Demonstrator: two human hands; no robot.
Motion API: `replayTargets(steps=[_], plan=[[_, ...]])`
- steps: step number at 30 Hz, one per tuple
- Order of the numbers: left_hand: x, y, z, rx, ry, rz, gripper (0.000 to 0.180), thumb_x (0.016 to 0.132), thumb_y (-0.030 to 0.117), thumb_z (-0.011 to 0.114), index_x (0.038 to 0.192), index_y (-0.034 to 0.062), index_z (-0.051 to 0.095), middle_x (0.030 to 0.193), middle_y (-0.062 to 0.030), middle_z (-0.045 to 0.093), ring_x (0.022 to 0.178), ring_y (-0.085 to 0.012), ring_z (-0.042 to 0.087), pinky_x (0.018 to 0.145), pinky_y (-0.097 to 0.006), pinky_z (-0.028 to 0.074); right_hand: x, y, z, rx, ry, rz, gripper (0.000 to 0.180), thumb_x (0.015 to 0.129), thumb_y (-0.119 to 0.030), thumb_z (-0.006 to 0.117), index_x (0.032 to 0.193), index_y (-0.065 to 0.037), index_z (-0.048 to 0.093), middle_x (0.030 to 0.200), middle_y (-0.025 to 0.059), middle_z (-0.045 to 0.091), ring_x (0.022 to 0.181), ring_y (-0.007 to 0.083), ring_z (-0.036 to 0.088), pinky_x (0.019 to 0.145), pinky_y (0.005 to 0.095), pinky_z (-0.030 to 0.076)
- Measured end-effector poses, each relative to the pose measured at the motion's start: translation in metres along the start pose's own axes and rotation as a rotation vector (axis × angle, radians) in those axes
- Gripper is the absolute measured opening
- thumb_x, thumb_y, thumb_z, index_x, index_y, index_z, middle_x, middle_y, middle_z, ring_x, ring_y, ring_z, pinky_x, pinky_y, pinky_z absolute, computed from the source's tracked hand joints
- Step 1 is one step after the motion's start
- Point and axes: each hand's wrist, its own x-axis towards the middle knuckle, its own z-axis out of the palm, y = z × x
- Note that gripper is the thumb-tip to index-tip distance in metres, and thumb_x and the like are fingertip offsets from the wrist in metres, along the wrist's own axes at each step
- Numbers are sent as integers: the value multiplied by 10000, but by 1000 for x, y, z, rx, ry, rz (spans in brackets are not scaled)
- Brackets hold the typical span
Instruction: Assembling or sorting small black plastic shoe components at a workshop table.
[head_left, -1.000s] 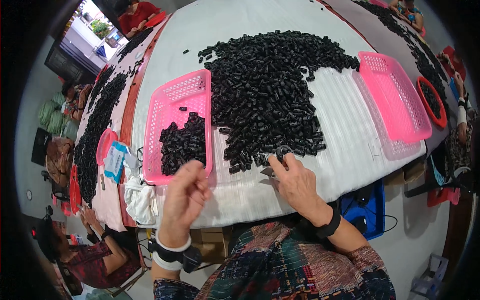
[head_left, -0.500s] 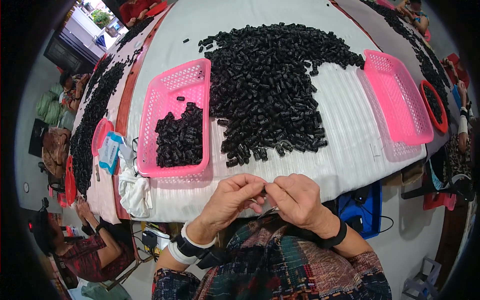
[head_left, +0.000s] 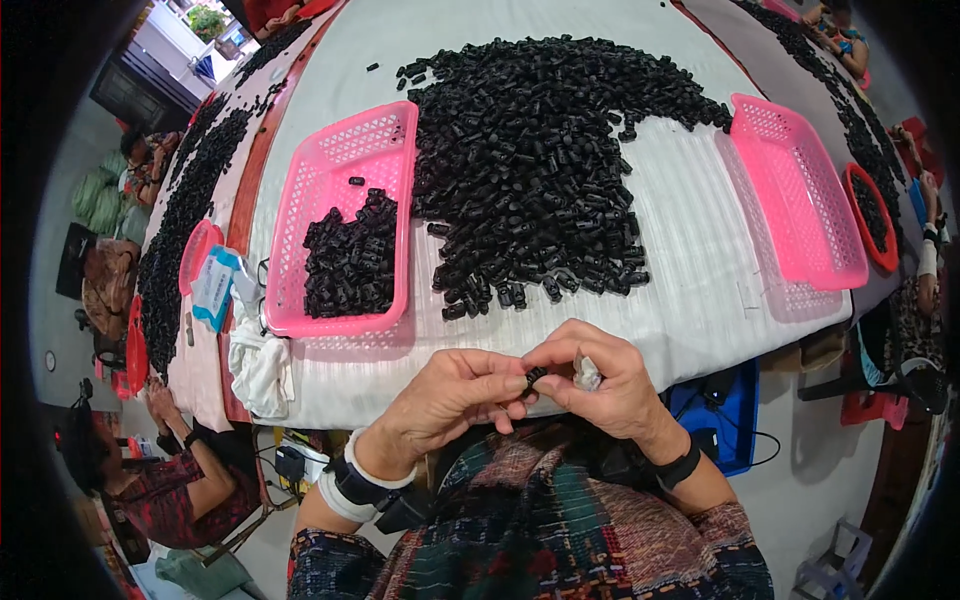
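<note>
Close to my body, at the table's near edge, my left hand (head_left: 445, 398) and my right hand (head_left: 605, 385) meet fingertip to fingertip. Between them they pinch one small black plastic piece (head_left: 537, 377), short and barrel-like, perhaps a cord lock. A pale, silvery object (head_left: 587, 374) is tucked in my right hand's curled fingers; its kind I cannot make out. Beyond my hands spreads a big pile of similar black pieces (head_left: 520, 170). To the left, a pink plastic basket (head_left: 283, 250) holds many more of them in its near part.
A second pink basket (head_left: 800, 220) lies at the right, by a red round tray (head_left: 870, 215) of black pieces. White cloth (head_left: 262, 370) and a blue-white packet (head_left: 214, 288) sit left. A blue crate (head_left: 740, 430) stands below the table edge. Other people work around neighbouring tables.
My right hand has turned and opened up somewhat, bringing the black piece and the silvery object into clearer sight. The view has shifted slightly.
</note>
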Motion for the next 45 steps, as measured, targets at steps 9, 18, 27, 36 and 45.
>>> replayTargets(steps=[9,18,27,36,45], plan=[[9,-14,1,-273,-113,52,203,864,117,549,992,-39,576,874,-105,620,719,-137,612,591,-232,528,-2,-1,11,-112,191,-141,238,686,-5,672,914,8,606,797,95,551,681,185,544,589,269,441],[10,-14,19,-277,14,129,210,887,176,514,970,-8,569,831,-92,617,760,-148,595,656,-243,495,-1,8,18,-540,377,-543,302,635,-18,704,919,17,608,765,95,549,552,203,512,443,290,396],[12,-22,18,-324,-13,197,204,889,146,517,986,-20,584,858,-85,615,739,-128,583,623,-227,484,-1,12,19,-582,386,-596,305,615,-32,700,904,19,614,730,74,547,508,174,485,424,273,377],[12,-19,12,-306,55,173,196,884,138,522,947,-41,574,832,-87,607,695,-126,566,612,-247,487,-7,7,16,-446,182,-447,252,640,-32,694,858,4,570,720,76,546,544,188,504,479,294,413],[1,-12,18,-260,48,143,190,862,135,544,959,-29,549,798,-101,600,672,-149,582,566,-297,495,3,7,5,-106,48,-55,139,870,-130,514,823,-3,544,674,106,496,566,239,517,502,313,403]])
